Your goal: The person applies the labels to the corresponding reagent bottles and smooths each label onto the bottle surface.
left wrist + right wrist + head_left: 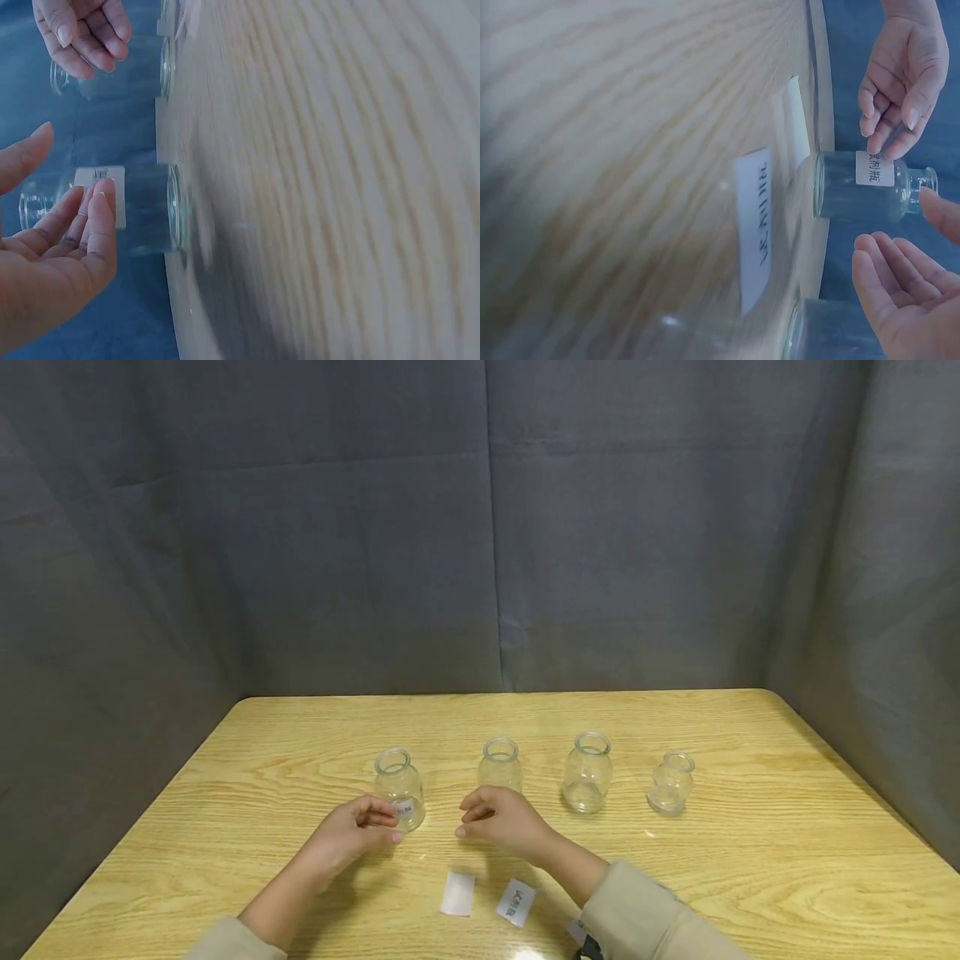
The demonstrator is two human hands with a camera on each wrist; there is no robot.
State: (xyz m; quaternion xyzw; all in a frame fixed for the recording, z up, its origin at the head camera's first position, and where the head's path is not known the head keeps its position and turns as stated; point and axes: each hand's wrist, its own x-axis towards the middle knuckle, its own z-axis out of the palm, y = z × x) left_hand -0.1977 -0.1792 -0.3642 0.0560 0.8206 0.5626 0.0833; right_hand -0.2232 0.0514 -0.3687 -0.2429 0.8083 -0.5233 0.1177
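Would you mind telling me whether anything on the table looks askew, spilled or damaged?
Nothing looks spilled or damaged; all four jars stand upright. Only a written label lies slightly askew, turned at a different angle from the blank-looking label beside it.

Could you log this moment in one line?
left grip: open, beside labelled jar | right grip: open, empty | loose labels: on table
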